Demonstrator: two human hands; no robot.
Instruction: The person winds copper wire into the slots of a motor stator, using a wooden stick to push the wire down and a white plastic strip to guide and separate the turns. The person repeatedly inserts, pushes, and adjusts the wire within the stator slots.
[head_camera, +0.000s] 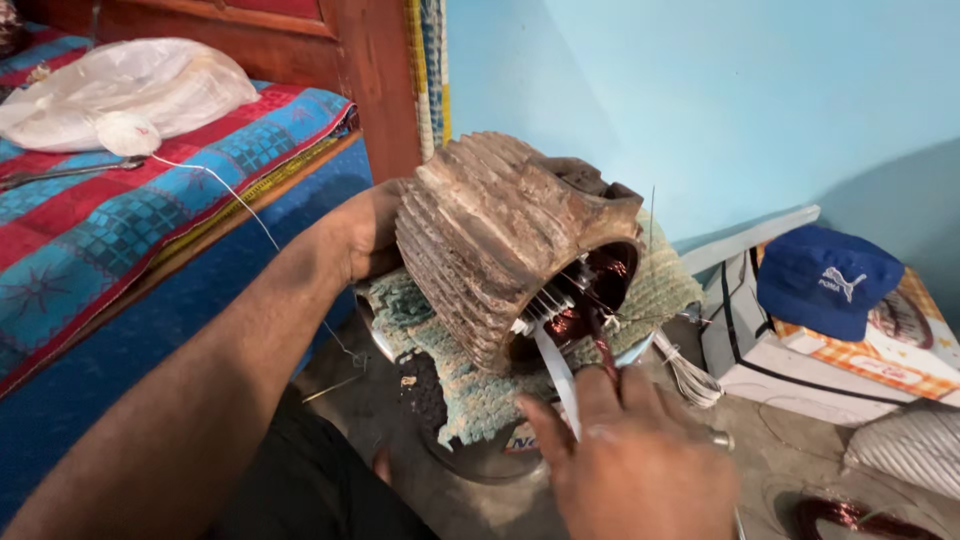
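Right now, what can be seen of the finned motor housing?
The finned motor housing is brownish, worn-looking metal with ribbed fins around it. It lies on its side on a greenish cloth, open end toward the camera, showing copper windings and white slot strips. The left hand steadies its back; the right hand holds a white strip at the opening.

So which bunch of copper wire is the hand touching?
The copper coil poking out of the finned motor housing; the right hand pinches it beside a white strip. The other copper coil lies untouched on the floor, bottom right.

Soft, even daylight, faint shadow on the blue wall (700, 100), slight motion blur at the lower edge.
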